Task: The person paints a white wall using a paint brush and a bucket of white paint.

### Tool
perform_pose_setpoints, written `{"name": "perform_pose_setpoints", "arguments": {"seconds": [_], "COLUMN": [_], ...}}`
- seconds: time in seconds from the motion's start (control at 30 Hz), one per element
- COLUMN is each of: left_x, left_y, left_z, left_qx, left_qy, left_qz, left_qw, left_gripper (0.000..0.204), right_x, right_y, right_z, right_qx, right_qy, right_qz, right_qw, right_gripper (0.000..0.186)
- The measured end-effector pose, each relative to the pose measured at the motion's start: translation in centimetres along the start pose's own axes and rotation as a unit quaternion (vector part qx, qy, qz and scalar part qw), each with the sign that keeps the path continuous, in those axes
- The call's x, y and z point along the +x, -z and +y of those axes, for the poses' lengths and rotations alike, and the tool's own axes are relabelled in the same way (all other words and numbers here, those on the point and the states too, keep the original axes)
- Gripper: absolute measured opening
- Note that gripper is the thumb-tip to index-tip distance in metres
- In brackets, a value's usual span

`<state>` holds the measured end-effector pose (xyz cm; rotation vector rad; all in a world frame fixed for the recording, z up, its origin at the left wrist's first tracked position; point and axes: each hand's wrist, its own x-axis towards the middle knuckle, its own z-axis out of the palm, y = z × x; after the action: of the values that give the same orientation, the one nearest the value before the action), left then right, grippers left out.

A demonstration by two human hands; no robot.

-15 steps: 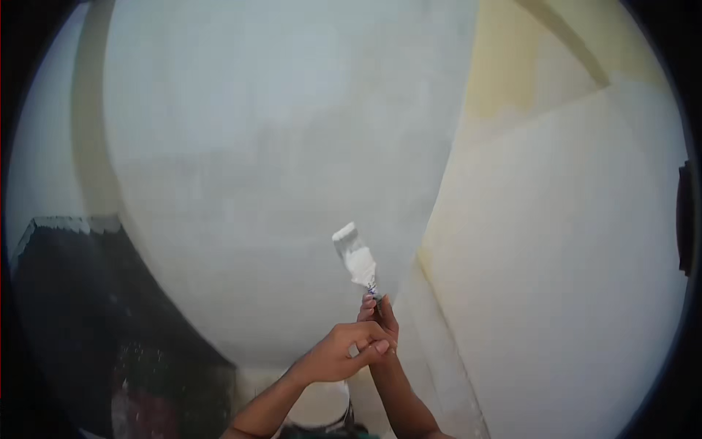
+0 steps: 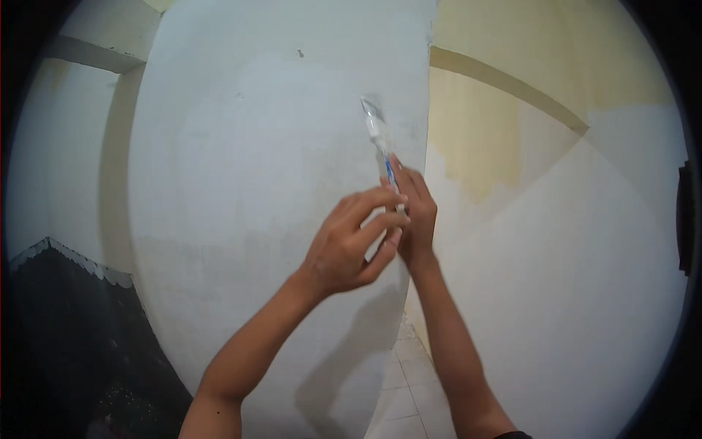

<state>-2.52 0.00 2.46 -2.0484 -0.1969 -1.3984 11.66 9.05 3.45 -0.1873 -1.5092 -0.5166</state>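
Note:
A paintbrush (image 2: 375, 124) with whitish paint on its bristles and a blue-marked handle is raised against the pale wall (image 2: 256, 168), close to the wall's right edge. My right hand (image 2: 418, 219) is closed round the handle, fingers pointing up along it. Beside it, my left hand (image 2: 351, 238) has its fingers and thumb curled in at the handle's lower end, just under the bristle side of my grip. The exact contact of the left fingertips is partly hidden by the right hand. Whether the bristles touch the wall cannot be made out.
Right of the wall's edge, another wall (image 2: 541, 293) carries a yellow patch (image 2: 482, 154) and a beam-like ledge (image 2: 512, 80). Floor tiles (image 2: 402, 380) show between the walls. A dark surface with a ragged pale border (image 2: 80, 336) fills the lower left.
My view has tilted up, showing more of the upper walls. Both hands and the paintbrush have risen in the picture, and the brush now appears edge-on instead of flat.

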Motion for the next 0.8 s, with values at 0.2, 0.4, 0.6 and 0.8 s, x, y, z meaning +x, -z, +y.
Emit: {"name": "perform_pose_setpoints", "arguments": {"seconds": [0.2, 0.4, 0.6, 0.8], "left_x": [1.9, 0.7, 0.9, 3.2], "left_y": [0.3, 0.0, 0.5, 2.5], "left_z": [-6.3, -8.1, -5.8, -8.3], "left_qx": [0.050, 0.030, 0.032, -0.014], "left_qy": [0.039, 0.081, 0.016, 0.068], "left_qz": [0.005, 0.002, -0.017, 0.053], "left_qw": [0.998, 0.996, 0.999, 0.996], "left_gripper": [0.020, 0.020, 0.021, 0.023], "right_x": [7.5, 6.0, 5.1, 12.5], "right_y": [-2.8, -3.5, 2.8, 2.2], "right_z": [4.3, 3.6, -0.2, 1.5], "right_qx": [-0.126, -0.146, -0.163, -0.074], "right_qy": [0.069, 0.035, 0.016, 0.160], "right_qz": [-0.144, -0.258, -0.360, -0.325], "right_qw": [0.979, 0.954, 0.918, 0.929], "right_gripper": [0.051, 0.037, 0.025, 0.018]}}
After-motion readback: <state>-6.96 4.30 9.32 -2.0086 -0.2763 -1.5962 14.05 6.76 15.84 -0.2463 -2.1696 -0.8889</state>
